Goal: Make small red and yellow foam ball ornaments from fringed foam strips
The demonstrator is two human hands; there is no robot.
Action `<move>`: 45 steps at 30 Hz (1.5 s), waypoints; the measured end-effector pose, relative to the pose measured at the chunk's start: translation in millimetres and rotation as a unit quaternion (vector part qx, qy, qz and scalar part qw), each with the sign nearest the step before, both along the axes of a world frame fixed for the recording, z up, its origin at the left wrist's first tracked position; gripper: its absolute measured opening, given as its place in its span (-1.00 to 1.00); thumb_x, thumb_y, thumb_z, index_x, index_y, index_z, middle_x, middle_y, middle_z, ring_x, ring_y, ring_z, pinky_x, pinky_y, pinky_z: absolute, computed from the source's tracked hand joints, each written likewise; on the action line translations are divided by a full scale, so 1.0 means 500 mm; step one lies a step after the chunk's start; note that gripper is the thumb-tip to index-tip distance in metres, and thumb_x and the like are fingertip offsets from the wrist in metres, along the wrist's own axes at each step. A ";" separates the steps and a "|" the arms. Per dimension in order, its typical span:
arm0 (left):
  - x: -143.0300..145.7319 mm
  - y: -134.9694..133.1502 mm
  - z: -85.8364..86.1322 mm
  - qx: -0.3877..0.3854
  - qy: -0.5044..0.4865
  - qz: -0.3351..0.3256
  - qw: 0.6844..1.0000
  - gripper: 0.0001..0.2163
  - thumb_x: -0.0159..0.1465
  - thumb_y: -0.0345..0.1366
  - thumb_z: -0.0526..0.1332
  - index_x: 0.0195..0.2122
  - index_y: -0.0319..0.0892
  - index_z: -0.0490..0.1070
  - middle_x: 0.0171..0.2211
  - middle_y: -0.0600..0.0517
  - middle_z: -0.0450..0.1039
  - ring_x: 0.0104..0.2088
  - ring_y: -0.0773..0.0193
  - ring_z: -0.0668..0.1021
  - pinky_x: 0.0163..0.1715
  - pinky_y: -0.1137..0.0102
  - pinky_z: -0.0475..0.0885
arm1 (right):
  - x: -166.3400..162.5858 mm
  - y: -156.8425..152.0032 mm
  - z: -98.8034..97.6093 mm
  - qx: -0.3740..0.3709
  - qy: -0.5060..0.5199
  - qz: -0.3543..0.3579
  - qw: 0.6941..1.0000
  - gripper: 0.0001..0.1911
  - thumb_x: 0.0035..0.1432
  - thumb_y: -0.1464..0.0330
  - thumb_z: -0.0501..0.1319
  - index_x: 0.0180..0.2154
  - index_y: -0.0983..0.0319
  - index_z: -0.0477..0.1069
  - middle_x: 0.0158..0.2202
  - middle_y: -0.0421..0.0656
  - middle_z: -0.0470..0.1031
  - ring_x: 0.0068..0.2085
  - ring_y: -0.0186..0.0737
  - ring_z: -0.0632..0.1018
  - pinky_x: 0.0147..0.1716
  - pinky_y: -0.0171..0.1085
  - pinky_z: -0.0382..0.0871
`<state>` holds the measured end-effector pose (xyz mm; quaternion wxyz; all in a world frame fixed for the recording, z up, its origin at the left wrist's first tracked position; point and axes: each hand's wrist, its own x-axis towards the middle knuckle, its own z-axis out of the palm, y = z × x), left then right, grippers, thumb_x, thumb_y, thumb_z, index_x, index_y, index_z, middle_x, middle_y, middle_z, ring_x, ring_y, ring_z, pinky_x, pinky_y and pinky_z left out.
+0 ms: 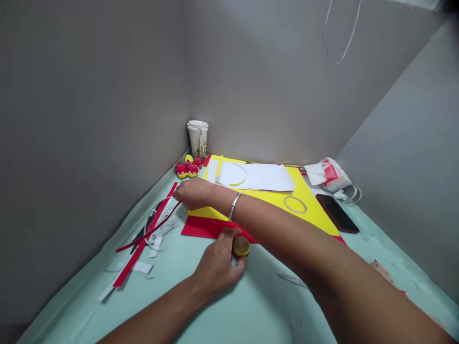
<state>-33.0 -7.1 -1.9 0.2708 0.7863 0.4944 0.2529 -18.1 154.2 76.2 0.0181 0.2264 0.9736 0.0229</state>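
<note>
My left hand [218,263] rests on the pale green table, fingers curled round a small round yellow piece [241,246] beside the red sheet [204,227]. My right hand [193,192], with a silver bangle on the wrist, reaches across to the left. Its fingers are closed on a thin red paper strip [150,231] that curves down toward the scrap pile. A yellow sheet [308,203] lies behind the red one, with white paper [265,177] on it.
Red, white and black paper scraps [143,243] litter the left side by the grey wall. A paper cup [198,137] and red-yellow toy figures [188,168] stand in the corner. A thin ring [295,204], a dark phone [337,213], a red-white packet [328,174] lie at right.
</note>
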 end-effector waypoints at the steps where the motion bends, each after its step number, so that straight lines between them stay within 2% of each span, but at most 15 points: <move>1: 0.000 -0.001 0.000 -0.002 -0.004 0.001 1.000 -0.65 0.16 -0.33 0.15 0.00 -0.15 0.25 -0.33 -0.01 0.39 -0.44 0.18 0.46 -0.45 0.34 0.29 | 0.003 0.002 0.007 -0.020 0.013 -0.019 1.000 -0.83 0.11 0.55 0.16 -0.27 0.33 0.50 -0.19 0.09 0.58 -0.17 0.06 0.57 -0.29 -0.15 0.40; 4: -0.001 -0.002 -0.001 -0.002 -0.013 -0.002 1.000 -0.64 0.15 -0.35 0.15 0.01 -0.14 0.24 -0.29 -0.01 0.40 -0.41 0.19 0.47 -0.44 0.35 0.29 | 0.015 0.013 0.026 -0.089 0.062 -0.062 0.992 -0.86 0.13 0.46 0.17 -0.30 0.31 0.50 -0.26 0.00 0.59 -0.27 -0.05 0.56 -0.36 -0.23 0.38; 8: -0.002 -0.001 -0.003 0.001 -0.016 -0.009 1.000 -0.62 0.15 -0.34 0.16 0.02 -0.16 0.24 -0.24 -0.03 0.40 -0.40 0.20 0.46 -0.42 0.35 0.31 | 0.050 0.022 0.036 -0.188 0.129 -0.095 0.969 -0.86 0.08 0.50 0.16 -0.38 0.32 0.50 -0.37 -0.09 0.59 -0.35 -0.19 0.54 -0.39 -0.30 0.36; 11: -0.002 0.000 -0.003 -0.005 -0.030 -0.002 1.000 -0.59 0.14 -0.34 0.17 0.04 -0.15 0.24 -0.23 -0.02 0.40 -0.42 0.23 0.44 -0.39 0.35 0.33 | 0.086 0.020 0.028 -0.259 0.183 -0.118 0.941 -0.86 0.06 0.51 0.15 -0.42 0.30 0.49 -0.42 -0.15 0.60 -0.36 -0.26 0.55 -0.40 -0.36 0.37; 14: -0.001 0.004 -0.001 -0.035 -0.056 0.023 0.998 -0.57 0.14 -0.32 0.20 0.05 -0.16 0.23 -0.32 0.02 0.39 -0.45 0.25 0.43 -0.39 0.35 0.33 | 0.120 0.011 0.006 -0.295 0.258 -0.166 0.905 -0.86 0.10 0.47 0.14 -0.38 0.30 0.48 -0.40 -0.14 0.60 -0.35 -0.30 0.56 -0.40 -0.40 0.39; 17: 0.001 0.008 0.006 -0.097 -0.125 0.043 0.986 -0.57 0.13 -0.26 0.23 0.03 -0.18 0.24 -0.42 0.09 0.36 -0.47 0.26 0.41 -0.42 0.36 0.33 | 0.147 0.000 -0.018 -0.315 0.328 -0.217 0.864 -0.87 0.12 0.46 0.14 -0.34 0.32 0.46 -0.39 -0.12 0.60 -0.38 -0.33 0.56 -0.44 -0.43 0.40; 22: 0.005 0.015 0.023 -0.197 -0.290 0.049 0.935 -0.54 0.09 -0.21 0.29 -0.02 -0.19 0.22 -0.24 0.00 0.43 -0.40 0.32 0.46 -0.43 0.42 0.34 | 0.189 -0.019 -0.037 -0.322 0.417 -0.263 0.808 -0.90 0.12 0.45 0.16 -0.33 0.30 0.44 -0.40 -0.13 0.59 -0.36 -0.34 0.57 -0.43 -0.44 0.41; 25: 0.005 0.017 0.028 -0.224 -0.340 0.049 0.912 -0.53 0.05 -0.20 0.33 -0.04 -0.18 0.23 -0.24 -0.01 0.45 -0.32 0.27 0.51 -0.40 0.42 0.37 | 0.216 -0.035 -0.039 -0.321 0.451 -0.278 0.785 -0.92 0.10 0.45 0.18 -0.34 0.29 0.45 -0.41 -0.14 0.59 -0.34 -0.32 0.58 -0.38 -0.40 0.43; 31: 0.001 0.019 0.024 -0.225 -0.373 0.048 0.899 -0.52 0.05 -0.20 0.37 -0.04 -0.18 0.26 -0.23 0.02 0.45 -0.26 0.25 0.54 -0.31 0.40 0.42 | 0.267 -0.103 -0.053 -0.319 0.503 -0.305 0.744 -0.92 0.09 0.41 0.21 -0.32 0.26 0.44 -0.41 -0.19 0.57 -0.34 -0.31 0.57 -0.35 -0.36 0.41; 37: -0.004 0.017 0.020 -0.196 -0.382 0.041 0.902 -0.54 0.10 -0.19 0.34 -0.01 -0.18 0.27 -0.23 0.03 0.42 -0.28 0.27 0.52 -0.31 0.41 0.41 | 0.307 -0.181 -0.079 -0.346 0.539 -0.336 0.690 -0.87 0.12 0.32 0.20 -0.29 0.24 0.42 -0.39 -0.19 0.57 -0.33 -0.31 0.57 -0.33 -0.35 0.41; 45: -0.003 0.018 0.024 -0.195 -0.370 0.061 0.906 -0.52 0.08 -0.18 0.35 -0.02 -0.19 0.26 -0.24 0.02 0.42 -0.32 0.29 0.49 -0.35 0.42 0.38 | 0.332 -0.197 -0.112 -0.372 0.553 -0.357 0.655 -0.81 0.08 0.28 0.24 -0.27 0.24 0.44 -0.35 -0.15 0.58 -0.28 -0.25 0.59 -0.26 -0.29 0.44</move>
